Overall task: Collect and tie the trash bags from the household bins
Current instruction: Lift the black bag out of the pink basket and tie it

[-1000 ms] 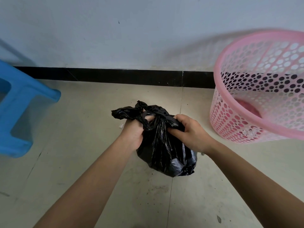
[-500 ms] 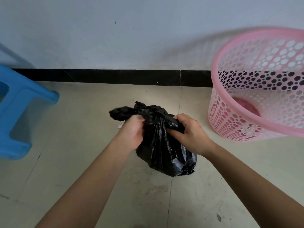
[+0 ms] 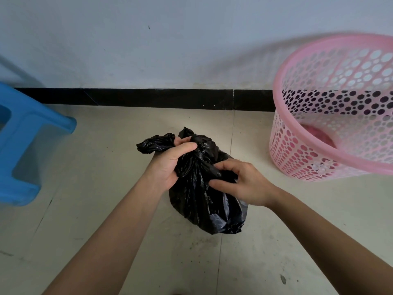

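A small black trash bag (image 3: pixel 200 205) is held above the floor in the middle of the view, its top gathered into a twisted neck. My left hand (image 3: pixel 170 162) is closed around that neck, and a loose end of the bag sticks out to the left of my fist. Lower on the bag's right side, my right hand (image 3: pixel 242 182) pinches a fold of plastic between thumb and fingers. The bag's bottom bulges with contents I cannot see.
A pink perforated plastic bin (image 3: pixel 297 158) stands tilted at the right, with no bag in it. A blue plastic stool (image 3: pixel 32 124) is at the left. A white wall with a black baseboard (image 3: pixel 148 99) runs behind. The tiled floor (image 3: pixel 85 209) shows dirt specks.
My right hand has slid down from the bag's neck to its right side and loosened into a pinch. My left hand has shifted its grip higher around the neck.
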Demonstrator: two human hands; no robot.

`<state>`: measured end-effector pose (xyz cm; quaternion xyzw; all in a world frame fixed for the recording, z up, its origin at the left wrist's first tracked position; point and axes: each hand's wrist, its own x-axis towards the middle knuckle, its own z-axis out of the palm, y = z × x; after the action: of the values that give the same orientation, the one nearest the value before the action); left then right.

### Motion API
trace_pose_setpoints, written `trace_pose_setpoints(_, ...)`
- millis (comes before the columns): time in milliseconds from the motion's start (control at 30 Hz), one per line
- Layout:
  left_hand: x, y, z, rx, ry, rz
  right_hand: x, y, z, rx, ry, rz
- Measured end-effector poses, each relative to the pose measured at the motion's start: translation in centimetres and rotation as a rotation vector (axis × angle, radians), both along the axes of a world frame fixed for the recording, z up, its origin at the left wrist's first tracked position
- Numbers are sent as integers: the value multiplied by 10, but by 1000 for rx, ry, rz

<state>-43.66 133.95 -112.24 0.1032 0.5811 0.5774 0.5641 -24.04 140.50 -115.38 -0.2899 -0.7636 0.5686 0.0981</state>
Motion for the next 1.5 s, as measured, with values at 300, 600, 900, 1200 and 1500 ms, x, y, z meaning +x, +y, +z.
trace_pose_setpoints(300, 9, -2, -5, 49, 209, -86, 7, 16, -12, -147, -59, -214)
trace_pose_setpoints(600, 2, -13, -7, -65, 334, -112, 9, 23, -7, 52, 17, -399)
trace_pose_setpoints(900, 5, -12, -3, -8, 392, -218, -9, 36, 15, 173, -23, -42)
trace_pose_setpoints(1200, -1, -14, 14, 129, 568, -34, -8, 36, 26, 758, -23, -129)
trace_pose_setpoints(1500, -11, -28, -25, -106, 585, 20, 4, 31, -24, 727, -164, -160)
